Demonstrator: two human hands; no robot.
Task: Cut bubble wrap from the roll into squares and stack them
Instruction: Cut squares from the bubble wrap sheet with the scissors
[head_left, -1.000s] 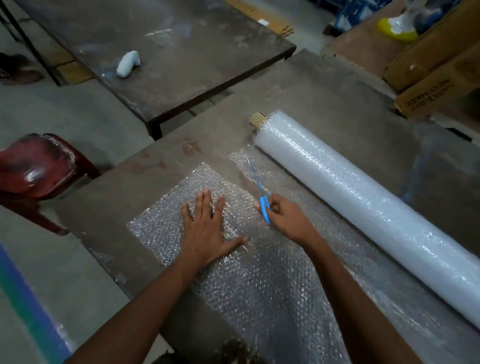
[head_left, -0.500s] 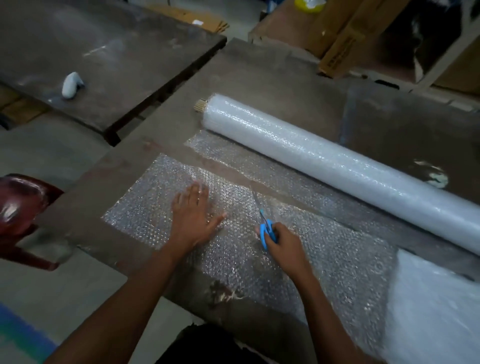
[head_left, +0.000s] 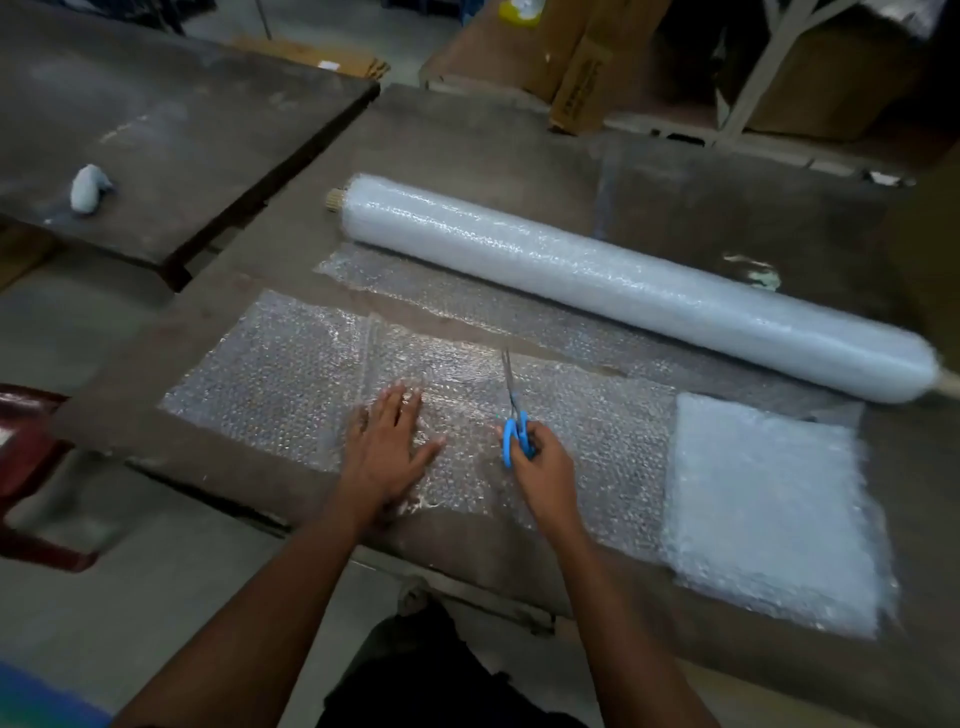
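Note:
A long roll of bubble wrap (head_left: 623, 280) lies across the dark table (head_left: 467, 156). In front of it a long strip of bubble wrap (head_left: 270, 379) is spread flat near the table's front edge. My left hand (head_left: 387, 447) presses flat on this strip with straight fingers. Just to its right, my right hand (head_left: 543, 467) grips blue-handled scissors (head_left: 514, 421), whose blades point away from me over the strip. A stack of cut bubble wrap squares (head_left: 769, 509) sits at the right end of the strip.
A second dark table (head_left: 156, 130) stands at the back left with a small white object (head_left: 89, 188) on it. A red stool (head_left: 21, 467) is at the left. Cardboard boxes (head_left: 582, 67) and shelving stand behind the table.
The view has swung right, so the whole roll and the stack of squares now show. Both hands sit nearer the strip's front edge than a second ago, the scissors pulled back toward me.

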